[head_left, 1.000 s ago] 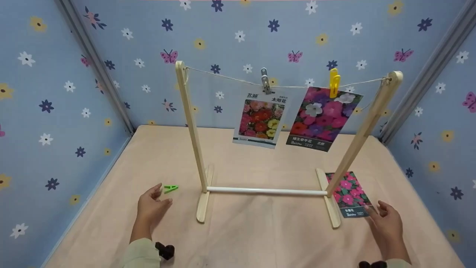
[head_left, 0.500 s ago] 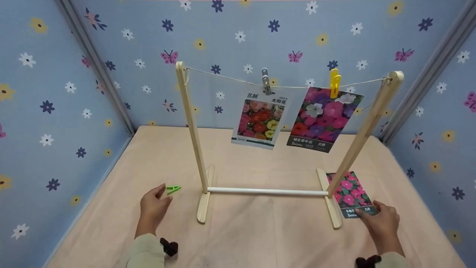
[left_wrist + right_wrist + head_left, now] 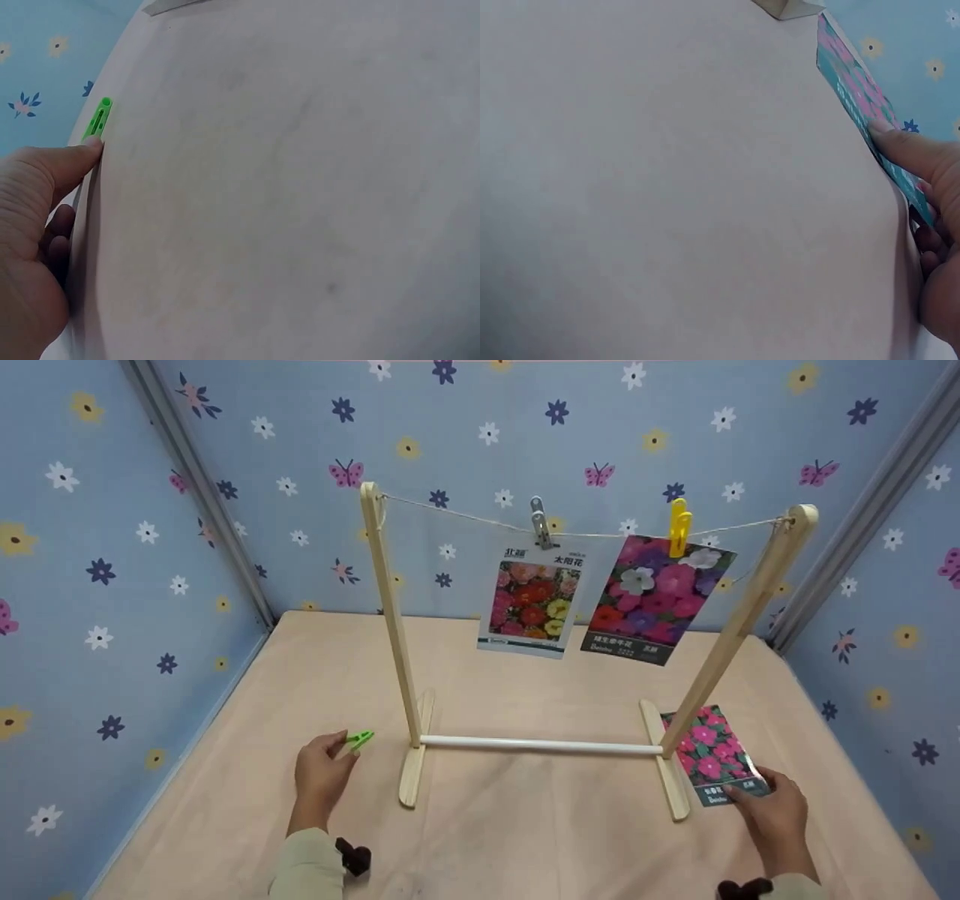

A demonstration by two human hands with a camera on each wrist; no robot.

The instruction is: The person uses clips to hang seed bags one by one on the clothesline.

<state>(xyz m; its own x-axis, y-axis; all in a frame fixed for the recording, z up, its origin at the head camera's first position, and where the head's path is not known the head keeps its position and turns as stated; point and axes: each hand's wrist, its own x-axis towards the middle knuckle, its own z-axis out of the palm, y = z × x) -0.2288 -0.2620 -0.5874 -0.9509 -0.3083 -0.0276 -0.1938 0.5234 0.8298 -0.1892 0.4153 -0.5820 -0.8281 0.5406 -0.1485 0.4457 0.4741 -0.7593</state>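
On the left, my left hand [image 3: 322, 771] pinches a small green clothespin [image 3: 361, 739] by its handle end, between thumb and fingers. The left wrist view shows the thumb on the green clothespin [image 3: 98, 120], its far end pointing away. My right hand [image 3: 774, 810] grips the lower right corner of a pink flower seed packet [image 3: 712, 750], thumb on top of its dark band. In the right wrist view the packet [image 3: 859, 86] tilts along the fingers. The packet's far end lies beside the rack's right foot, partly behind the right post.
A wooden rack with a white crossbar [image 3: 540, 745] stands mid-table, a string [image 3: 457, 514] tied between its posts. From the string hang a white seed packet [image 3: 531, 604] under a grey clothespin [image 3: 540, 523] and a purple-pink packet [image 3: 658, 600] under a yellow clothespin [image 3: 679, 527]. Flowered walls enclose the table.
My left hand has closed on the green clothespin and shifted slightly right with it. My right hand has moved left onto the pink packet's corner and taken hold, shifting it slightly.
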